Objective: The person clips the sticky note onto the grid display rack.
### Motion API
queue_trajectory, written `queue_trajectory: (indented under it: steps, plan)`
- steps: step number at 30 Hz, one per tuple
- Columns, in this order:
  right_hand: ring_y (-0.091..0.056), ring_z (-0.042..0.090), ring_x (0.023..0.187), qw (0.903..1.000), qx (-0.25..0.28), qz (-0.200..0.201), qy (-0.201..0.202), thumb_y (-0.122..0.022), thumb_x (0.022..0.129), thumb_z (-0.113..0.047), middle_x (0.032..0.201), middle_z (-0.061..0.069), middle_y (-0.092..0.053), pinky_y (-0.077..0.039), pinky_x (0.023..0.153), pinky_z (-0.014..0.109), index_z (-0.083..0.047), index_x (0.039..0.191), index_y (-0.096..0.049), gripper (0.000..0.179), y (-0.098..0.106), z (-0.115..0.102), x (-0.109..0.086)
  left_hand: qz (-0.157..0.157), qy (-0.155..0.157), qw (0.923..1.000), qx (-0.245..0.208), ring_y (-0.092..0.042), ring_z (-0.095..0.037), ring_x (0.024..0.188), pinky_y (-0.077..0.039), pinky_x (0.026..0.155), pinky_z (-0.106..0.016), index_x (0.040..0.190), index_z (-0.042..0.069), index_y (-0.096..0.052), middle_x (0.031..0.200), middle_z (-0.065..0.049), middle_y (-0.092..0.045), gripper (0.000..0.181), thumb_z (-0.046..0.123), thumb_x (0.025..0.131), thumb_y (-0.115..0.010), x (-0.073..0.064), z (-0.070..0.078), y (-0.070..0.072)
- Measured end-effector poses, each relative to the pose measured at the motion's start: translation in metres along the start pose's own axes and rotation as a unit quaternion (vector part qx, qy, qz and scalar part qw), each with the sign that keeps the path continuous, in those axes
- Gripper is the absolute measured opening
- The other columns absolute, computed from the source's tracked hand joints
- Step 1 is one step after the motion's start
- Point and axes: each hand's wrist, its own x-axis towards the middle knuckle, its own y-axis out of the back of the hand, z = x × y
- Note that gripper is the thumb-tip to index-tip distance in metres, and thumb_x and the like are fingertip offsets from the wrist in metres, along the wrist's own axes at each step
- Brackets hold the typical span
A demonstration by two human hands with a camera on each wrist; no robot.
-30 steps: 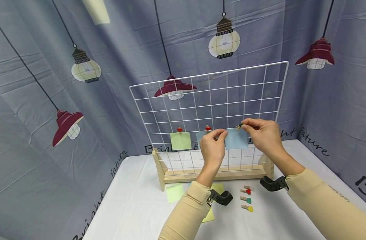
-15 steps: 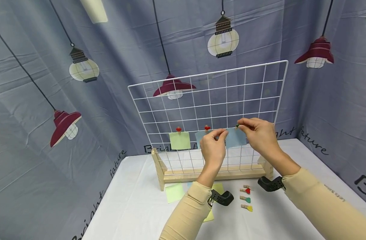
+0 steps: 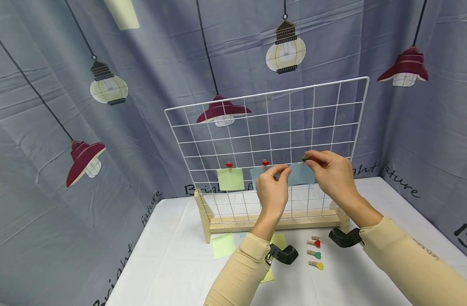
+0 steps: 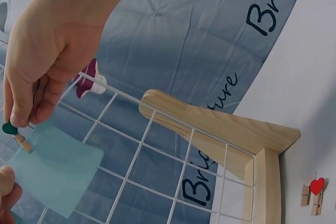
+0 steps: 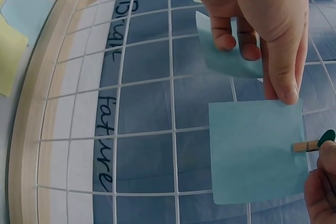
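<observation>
Along a wire of the white grid rack [image 3: 289, 112], my left hand [image 3: 272, 189] pinches the edge of a blue sticky note [image 5: 257, 156] between thumb and fingertip. My right hand [image 3: 334, 174] pinches a small wooden clothespin [image 5: 307, 146] with a dark green heart; its wooden tip lies over the note's upper edge. Whether the clothespin also grips the wire, I cannot tell. Left of my left hand hang a green note [image 3: 230, 179] and a second blue note [image 3: 256, 173], partly hidden by that hand, each under a red-heart clothespin.
On the white table [image 3: 160, 255] lie more clothespins with a red heart [image 3: 316, 243], a teal heart [image 3: 318, 255] and a yellow heart [image 3: 319, 266]. Loose sticky notes [image 3: 223, 246] lie partly beneath my left forearm. The rack's wooden base [image 3: 275, 222] stands behind them.
My right hand has shifted slightly left with the green-heart clothespin, whose tip now sits further onto the blue note's top edge. My left hand stays at the note.
</observation>
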Motion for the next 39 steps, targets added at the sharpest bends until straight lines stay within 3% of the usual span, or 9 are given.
queue_trajectory:
  steps: [7, 16, 23, 39]
  plan:
    - [-0.064, 0.022, 0.088, 0.9999, 0.001, 0.012, -0.01, -0.07, 0.099, -0.013, 0.106, 0.014, -0.073, -0.04, 0.066, 0.007, -0.007, 0.121, -0.076, 0.024, 0.001, -0.001, -0.002, 0.004, -0.014, 0.9999, 0.0, -0.041, 0.004, 0.045, -0.027, 0.041, -0.018, 0.093, 0.015, -0.083, 0.08, 0.003, -0.078, 0.007, 0.021, 0.091, -0.08, -0.002, -0.002, 0.004]
    - [-0.055, -0.01, 0.081, 0.9998, 0.019, 0.004, -0.009, -0.071, 0.098, -0.017, 0.107, 0.008, -0.074, -0.045, 0.066, 0.007, -0.009, 0.118, -0.078, 0.022, 0.005, -0.004, -0.007, -0.012, -0.023, 0.9996, -0.007, -0.041, 0.003, 0.048, -0.028, 0.042, -0.017, 0.094, 0.014, -0.083, 0.085, 0.004, -0.079, 0.007, 0.02, 0.091, -0.079, -0.003, 0.001, 0.011]
    - [-0.058, -0.007, 0.079, 0.9993, 0.03, -0.021, 0.001, -0.074, 0.097, -0.021, 0.104, 0.008, -0.076, -0.047, 0.065, 0.009, -0.008, 0.114, -0.078, 0.021, 0.008, -0.004, -0.018, -0.054, -0.018, 0.9983, -0.013, -0.043, 0.001, 0.052, -0.031, 0.047, -0.017, 0.096, 0.015, -0.082, 0.085, 0.005, -0.078, 0.007, 0.02, 0.093, -0.078, -0.006, 0.001, 0.021]
    - [-0.059, -0.008, 0.081, 0.9974, 0.028, -0.053, -0.038, -0.075, 0.097, -0.027, 0.107, 0.009, -0.077, -0.05, 0.064, 0.013, -0.01, 0.116, -0.077, 0.026, 0.019, 0.007, -0.045, -0.072, -0.014, 0.997, -0.023, -0.047, -0.004, 0.057, -0.035, 0.052, -0.019, 0.083, 0.02, -0.078, 0.076, 0.008, -0.073, 0.006, 0.021, 0.086, -0.084, -0.014, -0.008, 0.055]
